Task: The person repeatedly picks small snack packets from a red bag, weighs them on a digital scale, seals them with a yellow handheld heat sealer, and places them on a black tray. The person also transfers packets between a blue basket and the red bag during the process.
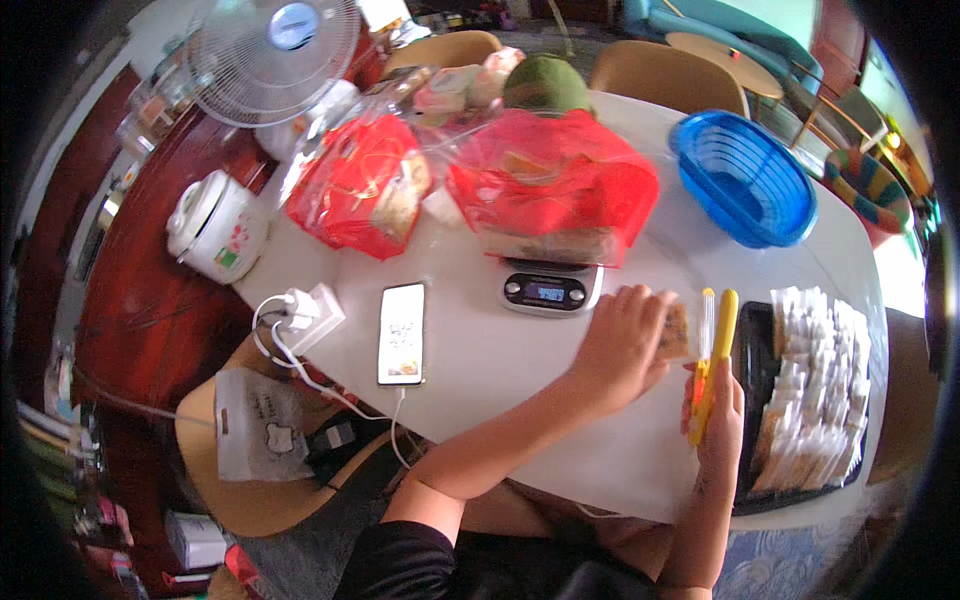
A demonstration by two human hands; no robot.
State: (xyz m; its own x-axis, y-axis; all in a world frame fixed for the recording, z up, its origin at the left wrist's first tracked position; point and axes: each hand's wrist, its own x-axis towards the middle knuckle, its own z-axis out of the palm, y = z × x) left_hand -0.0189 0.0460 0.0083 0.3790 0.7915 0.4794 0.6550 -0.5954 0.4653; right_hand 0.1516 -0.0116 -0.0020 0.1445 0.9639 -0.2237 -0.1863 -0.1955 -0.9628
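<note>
My left hand (626, 349) holds a small brown packet (674, 332) by its edge, to the right of a digital kitchen scale (544, 292). In my right hand (721, 409) is a yellow handled tool with a pale strip along one side (721, 337), perhaps a handheld bag sealer; its two arms stand slightly apart. The packet is close to the tool's left side; whether they touch is unclear. A red plastic bag (555, 187) lies on and behind the scale. At the right, a black tray (756, 375) holds rows of small clear packets with brown contents (814, 390).
A blue plastic basket (750, 180) stands at the back right. Behind the bags sits a watermelon (547, 82). A phone (401, 334) with its cable, a power strip (319, 319), a white lidded pot (221, 229) and another red bag (352, 187) are at the left.
</note>
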